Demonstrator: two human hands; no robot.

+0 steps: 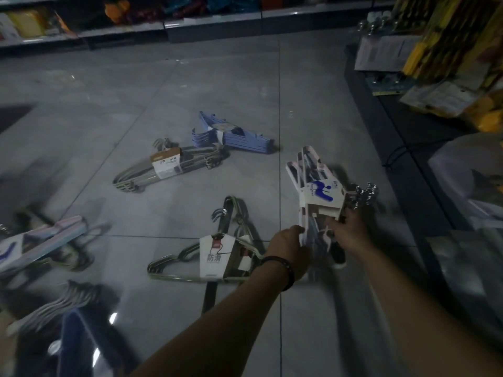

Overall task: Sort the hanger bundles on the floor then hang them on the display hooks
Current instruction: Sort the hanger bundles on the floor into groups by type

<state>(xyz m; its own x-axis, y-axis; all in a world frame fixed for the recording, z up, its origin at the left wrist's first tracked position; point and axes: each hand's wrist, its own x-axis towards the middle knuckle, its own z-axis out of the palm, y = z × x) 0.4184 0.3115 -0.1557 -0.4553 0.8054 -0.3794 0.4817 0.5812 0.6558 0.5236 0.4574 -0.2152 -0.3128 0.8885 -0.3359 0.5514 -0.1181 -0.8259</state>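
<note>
A pale pink hanger bundle (317,191) with a white card printed in blue is held above the grey tiled floor (136,104), its metal hooks pointing right. My left hand (288,247) grips its lower edge and my right hand (347,231) grips it beside the hooks. On the floor lie a blue plastic bundle (231,134), a grey bundle with a brown-topped card (168,164), and a wire bundle with a white card (215,257) just left of my left wrist. A pastel bundle (40,240) and a striped bundle (57,303) lie blurred at the left.
Low store shelves with coloured goods (122,12) run along the back. A dark shelf base (386,110) on the right holds yellow packaged goods (449,50) and a pale bag (468,172). A dark blue object (76,338) sits at the bottom left.
</note>
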